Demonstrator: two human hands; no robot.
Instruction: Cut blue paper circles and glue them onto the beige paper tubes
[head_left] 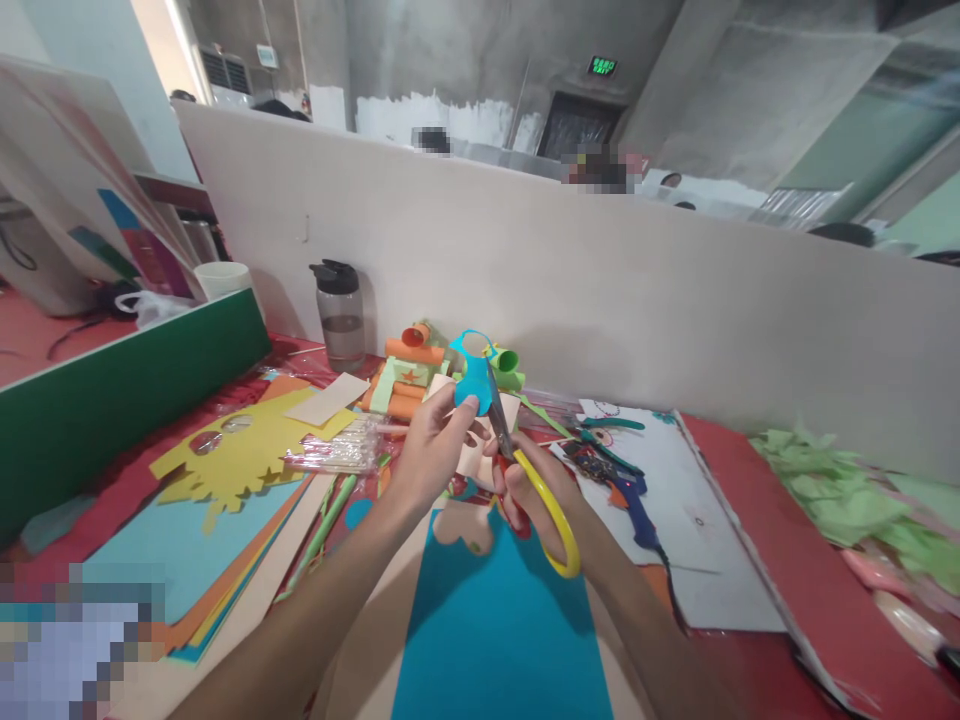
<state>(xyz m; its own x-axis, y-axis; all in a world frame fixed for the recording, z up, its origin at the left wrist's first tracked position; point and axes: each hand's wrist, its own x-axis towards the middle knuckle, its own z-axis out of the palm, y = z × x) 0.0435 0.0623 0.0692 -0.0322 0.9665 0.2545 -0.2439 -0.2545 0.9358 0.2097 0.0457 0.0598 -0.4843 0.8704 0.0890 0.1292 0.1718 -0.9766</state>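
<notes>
Between the thumb and fingers of my left hand (433, 445) is a piece of blue paper (474, 385), with a thin cut ring of the same paper curling up at its top. My right hand (536, 485) grips scissors (551, 515) with yellow and red handles. Their blades point up along the right edge of the blue paper. Below both hands lies a large blue sheet (502, 620), with a beige cut-out (463, 527) at its far edge. Part of my right fingers is hidden behind the yellow handle.
Orange paper rolls (409, 385) and green rolls (510, 368) stand behind my hands, near a water bottle (340, 315). Yellow cut paper (240, 450) covers stacked sheets at left. A blue glue gun (637, 510) and green-handled pliers (611, 440) lie right. A white partition (637, 290) rises behind.
</notes>
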